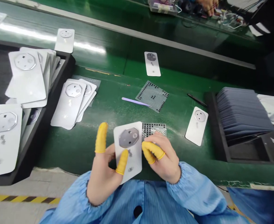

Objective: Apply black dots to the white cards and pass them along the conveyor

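Through the head camera I have the white phone back panel (135,158) at the near side of the worktop (115,112), tilted up in front of the blue smock (130,202). My left hand (104,175) is clamped on it: the thumb lies over the front face, other fingers reach behind the left edge, and the forefinger sticks up free in its yellow finger cot (101,138).

My right hand (164,157) has thumb and forefinger drawn together just beside the panel's right edge; I cannot tell whether they touch it or pinch anything small. Behind that hand lies a sheet of black dots (157,126); farther off, the purple tweezers (135,101) overlap a second dotted sheet (148,91).

I judge the panel light, thin and stiff, probably glossy and slippery, and easily scratched or chipped at a corner. I would take it by its long edges, keeping pressure low and clear of the dark octagonal camera area (125,140). The cots should add some friction, so a gentle grip ought to be enough.
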### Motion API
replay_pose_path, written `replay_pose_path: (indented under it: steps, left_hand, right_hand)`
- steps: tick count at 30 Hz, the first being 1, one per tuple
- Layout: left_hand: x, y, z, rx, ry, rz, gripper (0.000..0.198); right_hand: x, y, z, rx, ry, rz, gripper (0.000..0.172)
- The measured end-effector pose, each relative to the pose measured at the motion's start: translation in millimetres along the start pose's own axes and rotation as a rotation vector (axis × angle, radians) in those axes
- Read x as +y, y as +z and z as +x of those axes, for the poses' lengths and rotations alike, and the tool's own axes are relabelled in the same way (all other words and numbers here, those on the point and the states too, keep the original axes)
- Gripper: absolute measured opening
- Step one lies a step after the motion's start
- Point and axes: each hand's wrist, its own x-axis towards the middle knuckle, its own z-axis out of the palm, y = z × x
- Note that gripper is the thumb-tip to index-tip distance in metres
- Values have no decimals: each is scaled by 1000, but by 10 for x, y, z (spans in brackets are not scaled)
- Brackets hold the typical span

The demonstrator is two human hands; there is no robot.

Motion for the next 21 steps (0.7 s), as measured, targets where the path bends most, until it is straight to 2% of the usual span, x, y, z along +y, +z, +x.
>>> replay_pose_path:
  steps: [3,8,11,21]
  left_hand:
    - [26,155,-43,-27,64,53,83]
    - [39,185,-65,-11,128,87,48]
    - [53,179,-63,-22,129,90,48]
    - [62,213,-18,-87,153,210,51]
  right_hand:
    - [-170,-52,115,-76,-58,5,29]
    - [-236,-94,134,-59,-239,-206,19]
    - [-247,-98,101,-82,-233,-282,20]
    - [-242,-97,89,-117,-214,-321,26]
